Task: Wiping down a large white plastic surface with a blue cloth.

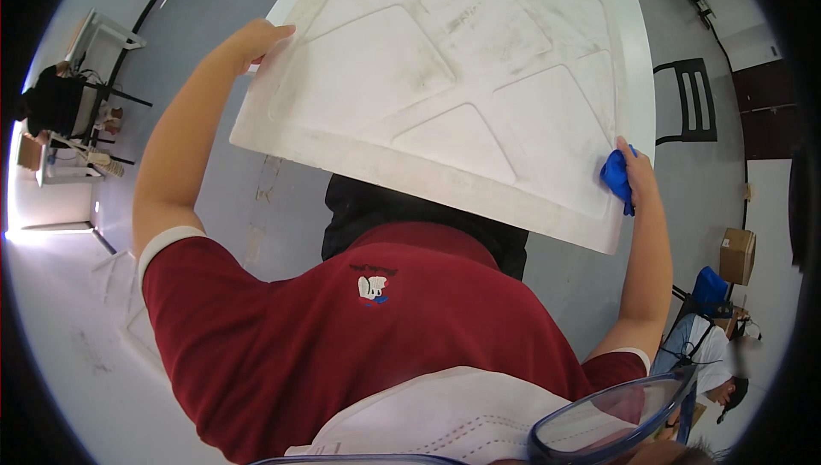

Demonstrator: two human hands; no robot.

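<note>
In front of me a large white panel [355,76] with moulded angular outlines and grey smudges is tilted, its near edge hanging by my waist. My left hand [259,40] is closed around its left edge, the thumb on the upper face. On the right edge, near the close corner, my right hand [637,176] grips the panel too. A crumpled blue cloth [614,176] is bunched in that same hand against the edge. The fingers beneath the panel are hidden on both sides.
A white tabletop [637,63] shows beyond the panel's right side. A black chair [688,100] stands to the right. Cardboard boxes [736,256] and another person [697,354] are at the lower right; a cluttered table [68,176] is at the far left.
</note>
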